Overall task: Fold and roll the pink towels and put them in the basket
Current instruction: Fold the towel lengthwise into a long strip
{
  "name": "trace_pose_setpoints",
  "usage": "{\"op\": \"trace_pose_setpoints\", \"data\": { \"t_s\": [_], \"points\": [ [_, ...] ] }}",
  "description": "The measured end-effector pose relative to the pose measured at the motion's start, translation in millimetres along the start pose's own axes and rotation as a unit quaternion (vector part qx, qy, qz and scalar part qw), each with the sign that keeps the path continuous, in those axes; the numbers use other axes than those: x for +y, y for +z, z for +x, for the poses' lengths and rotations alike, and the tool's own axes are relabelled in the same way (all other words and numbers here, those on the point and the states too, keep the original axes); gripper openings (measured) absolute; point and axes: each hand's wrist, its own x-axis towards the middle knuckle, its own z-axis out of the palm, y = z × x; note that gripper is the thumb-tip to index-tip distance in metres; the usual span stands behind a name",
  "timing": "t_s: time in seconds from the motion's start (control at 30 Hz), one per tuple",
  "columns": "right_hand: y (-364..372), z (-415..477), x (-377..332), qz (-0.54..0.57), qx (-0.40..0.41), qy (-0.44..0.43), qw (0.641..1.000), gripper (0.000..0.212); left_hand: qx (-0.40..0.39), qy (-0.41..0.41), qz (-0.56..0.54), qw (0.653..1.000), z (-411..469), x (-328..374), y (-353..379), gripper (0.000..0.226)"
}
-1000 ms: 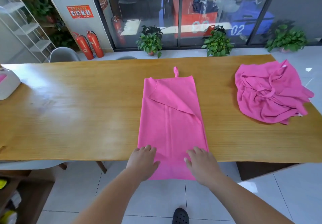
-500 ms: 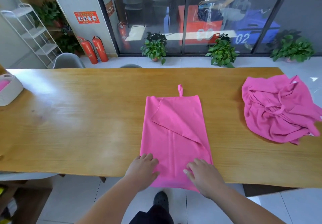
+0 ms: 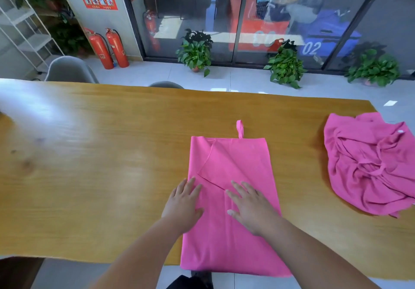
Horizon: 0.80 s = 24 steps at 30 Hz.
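Folded pink towel [image 3: 231, 199] lies at lower centre on the counter [image 3: 101, 165], near edge overhanging. Left hand [image 3: 183, 203] and right hand [image 3: 251, 208] press flat, fingers spread. Soft, light cloth; likely best gripped at near corners. Crumpled towel [image 3: 368, 165] waits right.

Bare tabletop [image 3: 94, 176] left; crumpled towels [image 3: 368, 167] right

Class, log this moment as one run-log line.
folded pink towel: flat, near edge overhanging table | left hand: flat on its left edge | right hand: flat on it | crumpled pink towels: table's right | basket: unseen
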Motion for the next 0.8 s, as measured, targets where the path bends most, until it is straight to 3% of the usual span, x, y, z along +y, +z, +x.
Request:
{"op": "trace_pose_setpoints", "data": {
  "t_s": [0.2,0.43,0.57,0.67,0.73,0.8],
  "points": [
    [13.1,17.1,-8.4,-0.004,-0.027,-0.011,1.0,0.075,-0.011,0.022,-0.003,1.0,12.0,-16.6,2.7,0.079],
    [12.3,22.5,-5.7,0.002,0.003,0.001,1.0,0.074,0.0,0.035,-0.008,0.999,21.7,-23.7,2.2,0.075],
    [-1.2,27.1,17.1,0.101,0.047,0.003,0.994,0.061,0.017,0.027,-0.022,0.999,36.0,-22.9,1.9,0.075],
    [-15.5,35.6,48.0,0.272,0.157,0.114,0.943,0.054,0.027,0.022,-0.016,0.999,44.5,-20.3,3.5,0.076],
    [-21.9,43.0,73.7,0.368,0.236,0.231,0.869,0.051,0.033,0.023,-0.004,0.999,51.6,-17.0,2.2,0.076],
    [-24.9,48.2,95.4,0.444,0.236,0.302,0.81,0.049,0.034,0.021,0.006,0.999,59.8,-13.7,1.5,0.076]
  ]
}}
